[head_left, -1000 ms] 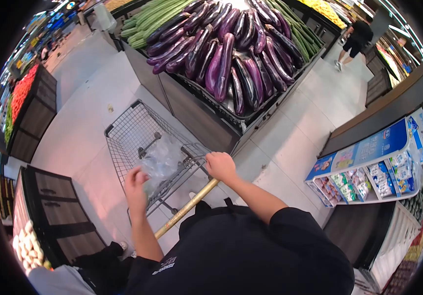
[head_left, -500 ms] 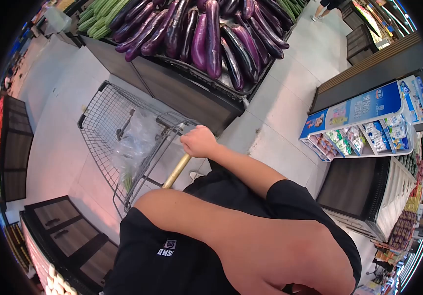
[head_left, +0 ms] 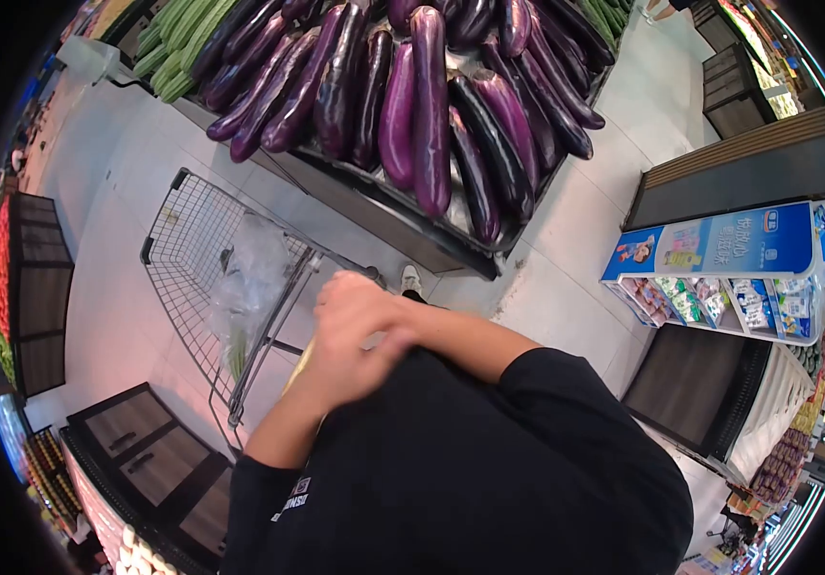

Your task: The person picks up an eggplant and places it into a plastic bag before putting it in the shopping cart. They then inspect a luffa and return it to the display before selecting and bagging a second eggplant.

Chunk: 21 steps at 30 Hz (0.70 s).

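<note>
1. the right hand (head_left: 366, 303) and the left hand (head_left: 340, 362) are bunched together at the near end of the shopping cart (head_left: 182, 251), one overlapping the other. they are blurred, so i cannot tell whether either is clenched on the handle or just resting there.
2. a short piece of the yellowish cart handle (head_left: 297, 368) shows just beneath the hands.
3. inside the cart, against its near wall, lies a clear plastic bag (head_left: 251, 273) with something green at its bottom.
4. beyond the cart's far right side stands the counter (head_left: 374, 206) piled with purple eggplants (head_left: 429, 105); green gourds (head_left: 168, 43) lie at the counter end farthest from the cart.
5. one shoe (head_left: 411, 280) shows on the floor between the cart and the counter.
6. well to the right of the cart is a snack rack (head_left: 719, 251); dark drawers (head_left: 134, 450) stand on the cart's left.
7. judging by this, the step in hand is handling the cart beside the eggplants. the next move calls for a sure grip on the handle, and room kept between the cart and the counter.
</note>
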{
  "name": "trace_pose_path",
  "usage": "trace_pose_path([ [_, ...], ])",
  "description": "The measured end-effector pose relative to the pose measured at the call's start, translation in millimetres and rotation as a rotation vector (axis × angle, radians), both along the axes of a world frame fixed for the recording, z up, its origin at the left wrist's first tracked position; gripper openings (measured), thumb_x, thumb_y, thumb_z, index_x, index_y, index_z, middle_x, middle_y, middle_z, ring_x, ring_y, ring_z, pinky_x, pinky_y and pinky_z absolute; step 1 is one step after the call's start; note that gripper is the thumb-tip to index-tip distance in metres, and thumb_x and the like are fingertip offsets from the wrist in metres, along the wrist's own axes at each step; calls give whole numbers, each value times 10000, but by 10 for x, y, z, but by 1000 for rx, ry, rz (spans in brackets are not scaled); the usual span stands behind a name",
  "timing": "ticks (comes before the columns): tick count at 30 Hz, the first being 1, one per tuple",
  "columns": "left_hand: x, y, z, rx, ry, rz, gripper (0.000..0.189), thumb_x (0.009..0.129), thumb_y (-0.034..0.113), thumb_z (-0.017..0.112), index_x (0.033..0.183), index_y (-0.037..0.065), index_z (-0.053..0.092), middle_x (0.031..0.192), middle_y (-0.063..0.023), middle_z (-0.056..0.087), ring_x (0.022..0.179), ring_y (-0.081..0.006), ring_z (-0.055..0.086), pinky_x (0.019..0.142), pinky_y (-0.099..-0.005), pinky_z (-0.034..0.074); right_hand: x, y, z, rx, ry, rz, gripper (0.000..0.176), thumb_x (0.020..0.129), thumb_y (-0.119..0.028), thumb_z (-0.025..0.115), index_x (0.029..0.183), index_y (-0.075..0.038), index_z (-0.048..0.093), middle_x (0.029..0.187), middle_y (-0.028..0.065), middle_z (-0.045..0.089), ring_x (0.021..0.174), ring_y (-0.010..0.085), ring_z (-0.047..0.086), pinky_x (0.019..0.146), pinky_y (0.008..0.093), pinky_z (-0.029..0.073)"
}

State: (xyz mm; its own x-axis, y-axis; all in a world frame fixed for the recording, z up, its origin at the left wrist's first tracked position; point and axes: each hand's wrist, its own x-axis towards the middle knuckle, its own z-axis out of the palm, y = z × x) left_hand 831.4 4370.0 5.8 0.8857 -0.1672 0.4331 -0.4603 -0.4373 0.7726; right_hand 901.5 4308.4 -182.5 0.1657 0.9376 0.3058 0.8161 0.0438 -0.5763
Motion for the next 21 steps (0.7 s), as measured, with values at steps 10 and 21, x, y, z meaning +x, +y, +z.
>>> trace_pose_path([
  [10,-146,1039,-1794,302,799,705,257,958,231,590,1102,22,633,947,-191,677,870,-394,654,741,-463,498,1102,-50,548,201,297,-323,141,778,-94,678,916,-89,707,872,92,664,873,290,644,766,391,532],
  [21,378,1527,-1775,276,847,530,314,913,318,673,931,19,578,840,-215,619,812,-454,597,690,-502,456,2516,-133,440,29,-101,-1493,819,782,-467,798,1337,30,456,1214,212,427,1149,383,422,995,500,369],
])
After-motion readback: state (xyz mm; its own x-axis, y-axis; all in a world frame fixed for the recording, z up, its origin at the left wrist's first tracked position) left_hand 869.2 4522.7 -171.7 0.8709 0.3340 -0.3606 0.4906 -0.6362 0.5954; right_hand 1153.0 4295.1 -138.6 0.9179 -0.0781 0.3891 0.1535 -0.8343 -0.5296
